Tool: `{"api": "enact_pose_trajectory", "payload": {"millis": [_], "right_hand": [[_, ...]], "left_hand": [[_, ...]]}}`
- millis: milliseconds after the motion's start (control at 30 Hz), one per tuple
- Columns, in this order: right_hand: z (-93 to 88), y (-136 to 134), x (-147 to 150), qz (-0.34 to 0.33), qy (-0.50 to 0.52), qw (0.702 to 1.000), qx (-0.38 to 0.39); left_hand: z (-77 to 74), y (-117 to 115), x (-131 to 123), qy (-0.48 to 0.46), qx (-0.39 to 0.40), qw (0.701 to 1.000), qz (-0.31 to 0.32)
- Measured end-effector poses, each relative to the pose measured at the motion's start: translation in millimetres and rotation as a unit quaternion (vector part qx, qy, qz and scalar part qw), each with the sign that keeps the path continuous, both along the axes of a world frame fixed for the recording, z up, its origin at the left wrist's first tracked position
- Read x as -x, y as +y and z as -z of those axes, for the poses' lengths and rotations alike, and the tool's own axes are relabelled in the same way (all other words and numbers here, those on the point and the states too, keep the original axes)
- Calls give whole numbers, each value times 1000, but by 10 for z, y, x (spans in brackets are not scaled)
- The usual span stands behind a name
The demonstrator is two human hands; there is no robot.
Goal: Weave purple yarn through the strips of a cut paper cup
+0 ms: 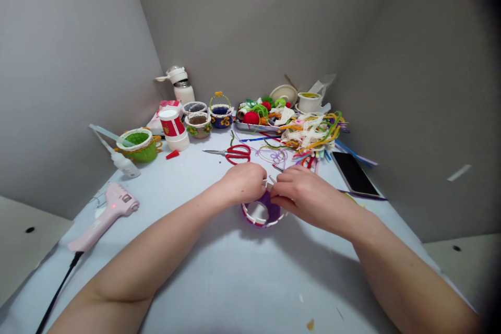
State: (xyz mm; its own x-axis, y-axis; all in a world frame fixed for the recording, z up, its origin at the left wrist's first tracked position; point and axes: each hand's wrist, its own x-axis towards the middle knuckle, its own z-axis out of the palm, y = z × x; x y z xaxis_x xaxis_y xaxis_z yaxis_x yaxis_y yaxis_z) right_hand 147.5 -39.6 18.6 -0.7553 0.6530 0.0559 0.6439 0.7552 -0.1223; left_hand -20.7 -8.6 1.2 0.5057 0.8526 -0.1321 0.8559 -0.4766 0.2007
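Near the middle of the table is a small purple ring-shaped piece point(275, 214), like a cup seen from one end, with white notches along its edge and some red on its outer side. My left hand point(246, 182) is closed on its far left edge, thumb and fingers pressed together. My right hand point(295, 188) is closed at its right side, with a slim metallic, hook-like tool point(273, 179) showing at the fingertips. The fingers hide the spot where tool and edge meet. Beyond the hands lie red-handled scissors point(238, 154) and loose purple yarn point(274, 154).
At left are a pink glue gun point(105, 216) with a lit red light, a glue bottle point(125, 164) and a green basket point(139, 146). Farther back stand a red-white paper cup point(171, 124), small decorated pots point(199, 125) and a yarn tray point(254, 127). A phone point(355, 173) lies at right.
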Motion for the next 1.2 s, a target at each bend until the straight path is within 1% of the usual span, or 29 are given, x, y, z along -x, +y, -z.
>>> {"api": "enact_pose_trajectory", "payload": {"millis": [100,200,367,500,667,733,800,1000,1100,1200], "right_hand": [[-28,56,-106,3,30,999,17],[-44,134,-213,0,53,997,50],[-22,222,-335,38,46,993,102],[69,269,-345,41,6,986,159],[265,331,-266,33,-30,973,226],[321,350,-235,41,-20,973,225],[349,361,-209,52,-3,977,208],[358,347,-128,69,62,980,178],[374,330,-78,68,78,980,170],[395,325,-45,66,92,979,168]], "left_hand": [[14,10,16,-3,-5,1000,1],[23,13,22,-8,-1,1000,-3],[31,9,14,-4,7,1000,-14],[26,9,17,0,16,1000,-9],[-26,-12,47,-13,29,999,13],[-60,-30,57,-22,34,999,25],[-97,-51,62,-15,39,999,29],[-185,-95,91,44,26,999,14],[-172,-89,95,35,22,999,23],[-110,-58,70,4,15,1000,28]]}}
